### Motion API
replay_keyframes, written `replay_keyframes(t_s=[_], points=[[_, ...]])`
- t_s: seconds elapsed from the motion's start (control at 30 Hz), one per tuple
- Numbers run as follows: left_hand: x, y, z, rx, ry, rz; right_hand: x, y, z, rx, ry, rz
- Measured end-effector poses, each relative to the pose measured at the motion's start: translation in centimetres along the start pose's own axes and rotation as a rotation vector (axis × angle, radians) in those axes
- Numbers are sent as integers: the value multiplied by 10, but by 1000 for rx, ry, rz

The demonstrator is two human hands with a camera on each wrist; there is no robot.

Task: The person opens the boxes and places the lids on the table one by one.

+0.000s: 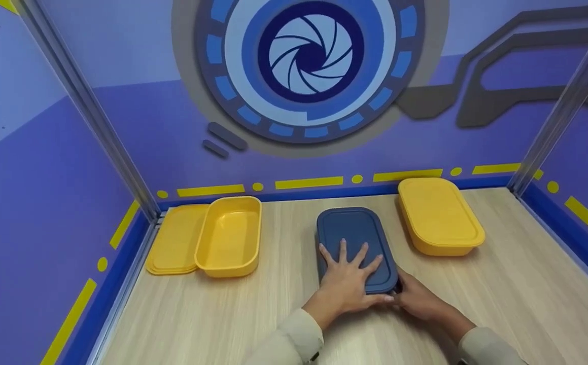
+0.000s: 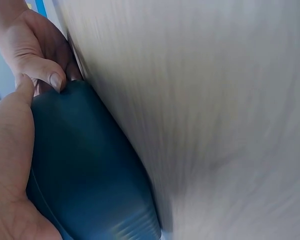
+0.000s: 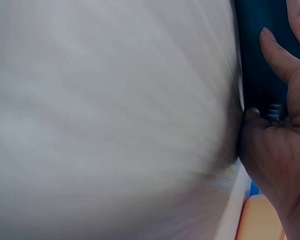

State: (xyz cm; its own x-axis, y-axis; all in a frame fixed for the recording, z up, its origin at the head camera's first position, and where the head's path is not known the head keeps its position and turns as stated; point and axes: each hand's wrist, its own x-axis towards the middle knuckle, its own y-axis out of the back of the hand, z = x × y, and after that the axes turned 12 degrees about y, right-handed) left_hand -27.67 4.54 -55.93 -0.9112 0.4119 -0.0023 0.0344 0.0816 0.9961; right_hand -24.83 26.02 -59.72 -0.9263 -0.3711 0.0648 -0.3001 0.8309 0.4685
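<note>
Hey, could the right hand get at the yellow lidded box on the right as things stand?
Probably yes: only tabletop shows between the right hand and the yellow lidded box, though that hand would likely have to let go of the blue lidded box first.

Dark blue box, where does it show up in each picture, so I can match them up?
Head: right of centre in the lower half, the dark blue box with its lid uppermost.
Left wrist: lower left, the dark blue box with a side wall showing.
Right wrist: upper right, the dark blue box partly hidden by hands.
Shared landmark: the right hand, at one corner of the box.
</note>
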Motion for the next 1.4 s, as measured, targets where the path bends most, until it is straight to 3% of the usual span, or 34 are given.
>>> replay_keyframes(t_s=[0.5,0.8,1.4], points=[[3,0,-2,14,-21,-8,1,-1,1,7,-22,22],[2,-1,-1,6,-21,-8,1,-2,3,104,28,6],[1,-1,0,8,-14,-13,0,-2,0,63,2,24]])
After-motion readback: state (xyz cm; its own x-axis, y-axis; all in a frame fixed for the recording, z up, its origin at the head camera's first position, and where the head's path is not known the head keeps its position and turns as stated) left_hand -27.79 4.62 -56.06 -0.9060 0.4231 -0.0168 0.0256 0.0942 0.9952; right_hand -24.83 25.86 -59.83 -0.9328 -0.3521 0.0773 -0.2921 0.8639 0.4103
